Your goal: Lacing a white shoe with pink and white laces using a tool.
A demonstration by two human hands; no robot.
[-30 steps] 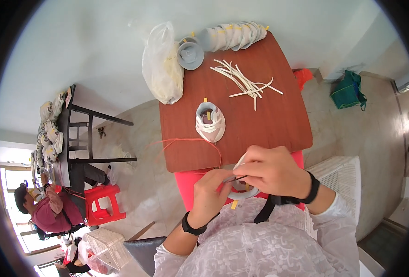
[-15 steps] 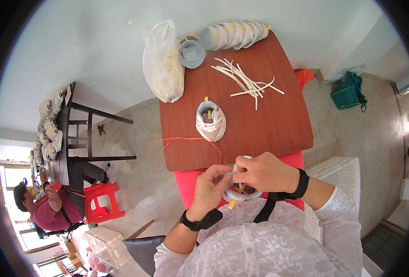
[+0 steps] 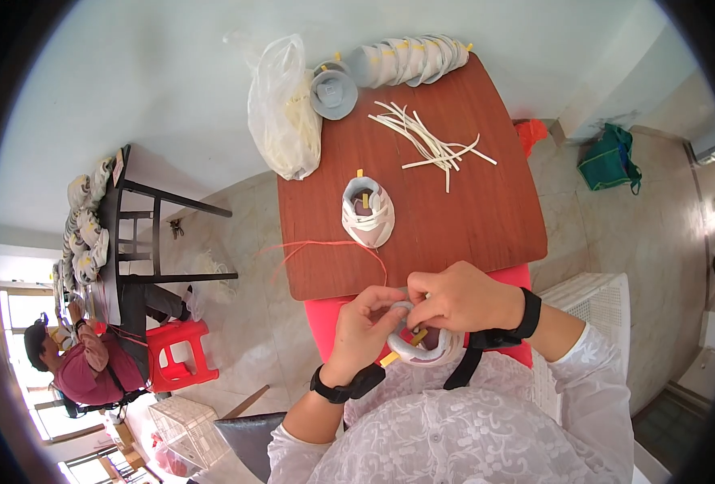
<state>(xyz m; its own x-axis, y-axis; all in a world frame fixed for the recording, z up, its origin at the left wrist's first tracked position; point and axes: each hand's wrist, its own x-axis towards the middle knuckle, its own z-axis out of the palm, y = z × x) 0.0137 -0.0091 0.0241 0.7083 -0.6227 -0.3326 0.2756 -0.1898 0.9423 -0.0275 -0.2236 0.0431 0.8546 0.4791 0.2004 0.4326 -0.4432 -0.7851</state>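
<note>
Near my lap, just off the table's near edge, I hold a pale shoe upper (image 3: 423, 355) with a grey padded collar and yellow tabs. The fingers of my left hand (image 3: 363, 327) are closed on its left edge. My right hand (image 3: 462, 300) is closed in a pinch over the far side of its opening, close to the left fingertips. What those right fingers pinch is hidden. Beyond my hands, a laced shoe upper (image 3: 379, 229) rests on the brown table (image 3: 470, 218). Farther back lies a loose pile of white laces (image 3: 428, 143).
A row of nested shoe uppers (image 3: 414, 61) lines the table's far edge, beside a clear plastic bag (image 3: 281, 121). Red string (image 3: 325, 242) trails over the left edge. A white basket (image 3: 587, 298) stands at right. At left, a person (image 3: 103, 355) sits by another table.
The shoe upper in my hands has turned a little, its yellow tab shifting left. My hands have moved slightly with it and remain close together.
</note>
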